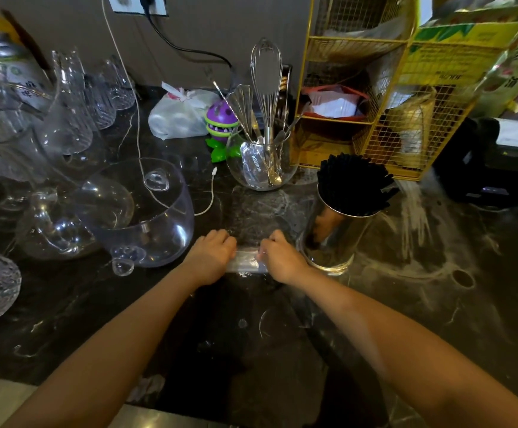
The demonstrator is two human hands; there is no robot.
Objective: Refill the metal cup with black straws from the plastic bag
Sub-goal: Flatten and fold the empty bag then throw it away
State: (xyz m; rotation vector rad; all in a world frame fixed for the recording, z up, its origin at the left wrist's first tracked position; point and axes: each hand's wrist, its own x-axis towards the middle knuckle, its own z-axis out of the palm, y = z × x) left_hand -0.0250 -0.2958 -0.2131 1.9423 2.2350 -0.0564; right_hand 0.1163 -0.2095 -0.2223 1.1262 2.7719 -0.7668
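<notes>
A shiny metal cup [334,236] stands on the dark marble counter, right of centre, packed with upright black straws [355,183]. Just left of the cup a clear plastic bag [246,261] lies flat on the counter; it looks folded or rolled into a narrow strip near my hands. My left hand [212,253] pinches the bag's left end with closed fingers. My right hand [279,256] grips its right end, close to the cup's base. No straws show inside the bag.
A large clear glass bowl [146,211] and several glass vessels [66,125] crowd the left. Behind stand a glass jar with whisks [262,162], a purple and green toy [220,125], a tied white bag [179,115], a white cable [211,193] and a yellow wire rack [375,88].
</notes>
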